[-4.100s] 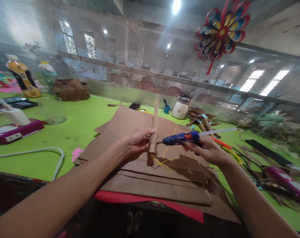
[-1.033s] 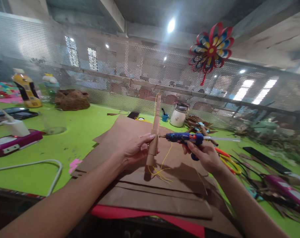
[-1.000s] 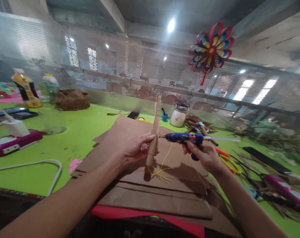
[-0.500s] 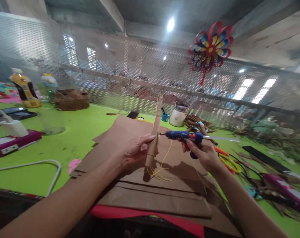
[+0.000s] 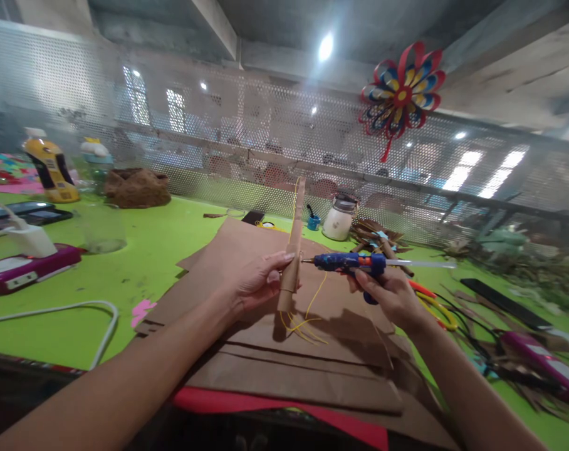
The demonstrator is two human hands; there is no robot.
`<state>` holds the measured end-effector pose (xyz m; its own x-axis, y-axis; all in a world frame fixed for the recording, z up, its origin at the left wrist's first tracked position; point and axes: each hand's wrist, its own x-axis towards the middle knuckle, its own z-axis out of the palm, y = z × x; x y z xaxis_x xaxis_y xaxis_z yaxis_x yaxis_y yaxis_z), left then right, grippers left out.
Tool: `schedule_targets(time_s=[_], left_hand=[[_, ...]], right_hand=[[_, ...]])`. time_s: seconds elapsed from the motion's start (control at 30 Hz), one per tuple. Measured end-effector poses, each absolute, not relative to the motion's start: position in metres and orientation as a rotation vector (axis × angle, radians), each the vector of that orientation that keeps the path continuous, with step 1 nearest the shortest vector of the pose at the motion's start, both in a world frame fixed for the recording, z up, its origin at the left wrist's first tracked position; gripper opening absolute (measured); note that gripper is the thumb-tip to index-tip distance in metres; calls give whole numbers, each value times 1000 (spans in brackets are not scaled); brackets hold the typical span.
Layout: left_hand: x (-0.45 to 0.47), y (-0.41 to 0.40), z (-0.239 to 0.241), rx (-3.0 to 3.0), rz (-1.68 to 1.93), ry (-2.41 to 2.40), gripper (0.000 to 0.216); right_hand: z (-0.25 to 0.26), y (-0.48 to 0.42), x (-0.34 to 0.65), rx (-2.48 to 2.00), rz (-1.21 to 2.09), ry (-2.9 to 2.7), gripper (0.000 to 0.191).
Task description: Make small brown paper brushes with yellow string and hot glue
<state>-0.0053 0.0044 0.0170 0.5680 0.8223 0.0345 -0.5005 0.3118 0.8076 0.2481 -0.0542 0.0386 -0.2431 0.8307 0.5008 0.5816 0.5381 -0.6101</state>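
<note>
My left hand [image 5: 256, 285] grips a rolled brown paper tube [image 5: 294, 241] and holds it upright over a stack of brown paper sheets [image 5: 284, 363]. Yellow strings [image 5: 307, 316] hang from the tube's lower end. In my right hand [image 5: 390, 294] is a blue glue gun [image 5: 348, 262], held level with its nozzle touching the right side of the tube. A clear glue stick [image 5: 420, 264] sticks out of the gun's back.
The green table [image 5: 148, 263] carries a pink device [image 5: 24, 266] with a white cable [image 5: 78, 310] at left, a yellow bottle [image 5: 49, 166], a white jar [image 5: 338, 219], scissors [image 5: 430, 300] and paper scraps at right. A perforated metal screen [image 5: 247, 144] stands behind, with a paper pinwheel [image 5: 401, 94] on it.
The tube was lifted from leaning low on the paper to standing upright. The glue gun's nozzle drew back slightly half a second ago and now touches the tube again.
</note>
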Motion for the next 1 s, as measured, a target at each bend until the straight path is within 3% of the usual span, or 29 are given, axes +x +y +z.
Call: schedule_targets(time_s=[1.0], left_hand=[[-6, 5, 15, 906, 876, 398, 24]], right_hand=[[43, -54, 244, -1112, 439, -1865, 36]])
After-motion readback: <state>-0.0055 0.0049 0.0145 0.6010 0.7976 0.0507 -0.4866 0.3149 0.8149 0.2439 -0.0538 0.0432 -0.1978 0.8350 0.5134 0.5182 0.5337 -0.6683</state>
